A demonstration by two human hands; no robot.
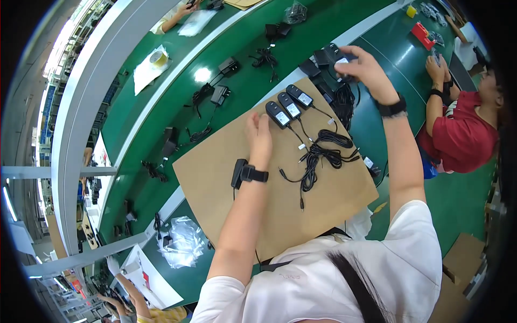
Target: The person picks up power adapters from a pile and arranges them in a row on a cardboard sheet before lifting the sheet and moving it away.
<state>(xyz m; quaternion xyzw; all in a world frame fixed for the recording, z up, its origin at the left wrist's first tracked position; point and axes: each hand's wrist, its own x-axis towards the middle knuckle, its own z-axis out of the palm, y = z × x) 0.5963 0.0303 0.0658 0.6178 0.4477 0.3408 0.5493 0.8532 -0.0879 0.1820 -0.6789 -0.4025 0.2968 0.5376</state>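
A brown cardboard sheet (215, 183) lies at an angle in front of me. Three black power adapters (291, 109) with pale labels are lined up along its far edge, their cables (318, 159) bundled and trailing toward me. Beside the leftmost adapter is my left hand (259, 137), fingers stretched and holding nothing. At the far right corner, my right hand (366, 72) has its thumb and fingers closed round another black power adapter (340, 60). More dark adapters and bundled cables (344, 102) sit under and beside that hand, partly hidden by it.
A green conveyor belt (177, 113) with several spaced adapters curves past beyond a pale rail. Clear plastic bags (182, 242) lie at left. Across the belt is a tape roll (158, 58). A co-worker in red (463, 132) sits at right, near a red box (423, 35).
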